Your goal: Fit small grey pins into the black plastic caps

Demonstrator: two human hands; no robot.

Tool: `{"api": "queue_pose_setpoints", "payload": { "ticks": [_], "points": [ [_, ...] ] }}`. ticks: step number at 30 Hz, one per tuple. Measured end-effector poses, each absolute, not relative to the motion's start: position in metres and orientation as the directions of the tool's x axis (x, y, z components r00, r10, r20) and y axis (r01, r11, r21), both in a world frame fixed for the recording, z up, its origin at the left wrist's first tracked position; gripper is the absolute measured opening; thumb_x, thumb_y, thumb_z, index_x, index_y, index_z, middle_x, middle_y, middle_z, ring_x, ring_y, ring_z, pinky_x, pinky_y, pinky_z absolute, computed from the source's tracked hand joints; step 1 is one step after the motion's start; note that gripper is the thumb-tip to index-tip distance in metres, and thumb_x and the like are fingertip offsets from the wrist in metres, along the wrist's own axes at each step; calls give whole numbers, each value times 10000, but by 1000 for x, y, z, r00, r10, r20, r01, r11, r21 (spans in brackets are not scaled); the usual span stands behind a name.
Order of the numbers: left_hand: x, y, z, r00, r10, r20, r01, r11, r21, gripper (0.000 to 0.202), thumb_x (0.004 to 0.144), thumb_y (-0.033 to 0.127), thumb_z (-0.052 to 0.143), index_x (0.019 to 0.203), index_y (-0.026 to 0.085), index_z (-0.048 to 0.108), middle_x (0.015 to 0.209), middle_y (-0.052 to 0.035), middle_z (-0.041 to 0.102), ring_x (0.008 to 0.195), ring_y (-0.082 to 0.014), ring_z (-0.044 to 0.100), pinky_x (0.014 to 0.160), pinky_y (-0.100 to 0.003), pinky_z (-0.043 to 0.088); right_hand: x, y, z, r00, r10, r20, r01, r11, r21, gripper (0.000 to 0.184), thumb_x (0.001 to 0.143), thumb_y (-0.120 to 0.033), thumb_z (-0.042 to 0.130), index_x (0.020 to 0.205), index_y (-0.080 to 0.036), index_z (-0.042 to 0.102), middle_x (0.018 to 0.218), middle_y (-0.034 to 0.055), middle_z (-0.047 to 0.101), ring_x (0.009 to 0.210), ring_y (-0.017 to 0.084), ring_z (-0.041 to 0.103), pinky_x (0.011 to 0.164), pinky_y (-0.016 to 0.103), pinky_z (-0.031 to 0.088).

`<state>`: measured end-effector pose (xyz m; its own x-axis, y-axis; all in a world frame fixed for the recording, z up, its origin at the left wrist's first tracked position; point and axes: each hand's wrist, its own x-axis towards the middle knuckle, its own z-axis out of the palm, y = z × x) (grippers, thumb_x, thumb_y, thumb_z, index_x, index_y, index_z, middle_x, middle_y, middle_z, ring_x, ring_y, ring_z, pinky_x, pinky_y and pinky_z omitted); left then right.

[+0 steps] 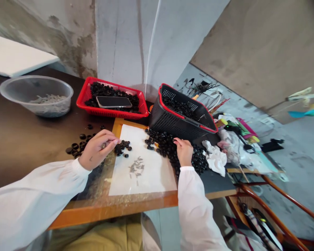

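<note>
My left hand (101, 147) hovers at the left edge of a white sheet (146, 176), thumb and fingers pinched together. Whatever sits between those fingertips is too small to make out. Just beside them a few small black round caps (124, 146) lie on the sheet. My right hand (184, 151) is at a large heap of similar black caps (170, 148), its fingers closed in a pinch at the heap. Any piece in that pinch blends with the dark caps behind. Small grey slender pieces (137, 166) lie scattered mid-sheet, between my hands.
Behind the sheet stand a red basket (86, 104) of black pieces with a phone (113, 101) on top, and a dark basket (167, 120). A clear bowl (9, 90) holds pale pieces. More caps (74, 148) lie left; crumpled tissue (216, 158) lies right.
</note>
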<state>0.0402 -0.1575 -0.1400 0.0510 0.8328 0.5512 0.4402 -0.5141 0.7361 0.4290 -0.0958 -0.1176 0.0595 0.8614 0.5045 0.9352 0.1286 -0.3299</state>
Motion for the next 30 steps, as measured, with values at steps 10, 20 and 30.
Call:
{"api": "queue_pose_setpoints", "payload": {
  "ticks": [10,20,30],
  "points": [
    [47,-153,-156,526,662,534,620,-728,292,282,893,479,685,1103,314,774,1129,-83,653,1023,-250,612,901,-393,459,423,-96,-111,-143,846,514,939,280,-200,318,919,-184,595,1192,-190,758,1239,105,745,1123,262,600,1039,426,470],
    [50,-151,-155,447,686,574,552,-716,427,239,910,461,679,987,251,764,928,-48,732,865,-200,661,797,-311,482,326,-135,-108,-748,612,257,569,791,-226,177,951,-211,659,1005,-284,812,1002,10,801,948,202,596,850,333,469],
    [42,-151,-153,194,865,463,329,-502,800,270,854,489,725,940,238,779,867,-53,798,703,-203,750,692,-289,594,312,-132,-105,-883,457,103,468,871,147,104,965,-181,619,954,-186,722,962,72,746,957,215,610,746,321,435]
  ]
}}
